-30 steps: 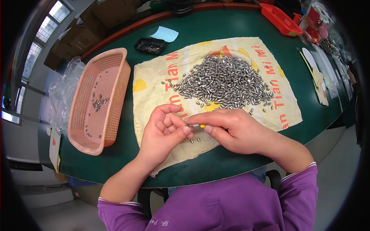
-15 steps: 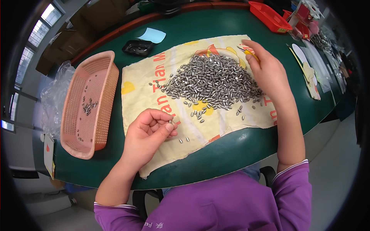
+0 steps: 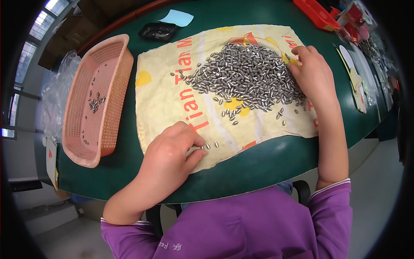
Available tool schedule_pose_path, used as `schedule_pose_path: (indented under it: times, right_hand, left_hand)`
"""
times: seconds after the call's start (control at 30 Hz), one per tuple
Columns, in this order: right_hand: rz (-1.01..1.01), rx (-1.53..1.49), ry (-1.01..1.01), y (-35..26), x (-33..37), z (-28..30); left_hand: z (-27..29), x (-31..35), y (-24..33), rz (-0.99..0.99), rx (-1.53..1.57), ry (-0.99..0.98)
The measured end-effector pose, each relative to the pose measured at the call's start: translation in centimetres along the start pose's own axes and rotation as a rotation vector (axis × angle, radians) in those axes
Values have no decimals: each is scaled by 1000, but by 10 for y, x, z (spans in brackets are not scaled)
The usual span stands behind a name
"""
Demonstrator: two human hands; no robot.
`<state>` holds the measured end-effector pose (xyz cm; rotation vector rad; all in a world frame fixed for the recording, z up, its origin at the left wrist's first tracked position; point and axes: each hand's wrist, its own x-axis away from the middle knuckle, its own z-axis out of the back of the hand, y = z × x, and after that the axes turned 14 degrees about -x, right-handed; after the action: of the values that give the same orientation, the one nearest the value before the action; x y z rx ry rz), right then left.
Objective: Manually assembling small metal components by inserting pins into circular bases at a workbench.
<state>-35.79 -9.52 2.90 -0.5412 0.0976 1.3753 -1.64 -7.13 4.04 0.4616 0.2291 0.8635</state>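
At the far left a clear bag (image 3: 60, 93) lies crumpled beside the pink basket (image 3: 113, 121). The basket stands on the desk (image 3: 276, 155), with a small cluster of metal parts (image 3: 95, 102) on its mesh floor. Next, farther back, come a black dish (image 3: 158, 32) and a sheet of pale blue paper (image 3: 179, 18), with the cloth (image 3: 159, 108) spread out in front of them.

The left hand (image 3: 170, 149) is low over the cloth's near edge, its thumb and forefinger slightly apart around one part. I cannot tell whether that grip is pinching the part or has let it go. Two more parts (image 3: 212, 145) lie loose just to the right of the fingertips.

The main pile (image 3: 246, 77) covers the middle and right of the cloth, with a few strays along its near side. The parts look hard, stiff and smooth, each probably light, hardly fragile but apt to roll or slip; a fingertip pinch across the thick middle should hold better than one on the narrow ends.

At the pile's right edge the right hand's (image 3: 317, 73) grip is closed on a tool (image 3: 294, 61), mostly hidden, with a bit of yellow showing. A red tray (image 3: 317, 18) stands beyond.
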Motion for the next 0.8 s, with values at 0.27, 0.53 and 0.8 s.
schedule_pose_path:
  times: [0.27,0.53,0.8]
  right_hand:
    - [557,-739,-325,-80,49,-6]
    - [553,-824,-503,-90,67,-14]
    - [498,-838,-478,-95,71,-19]
  left_hand:
    - [-13,0,-2,-48,28,46]
    - [-14,-1,1,-57,31,34]
    - [-11,-1,0,-7,27,4]
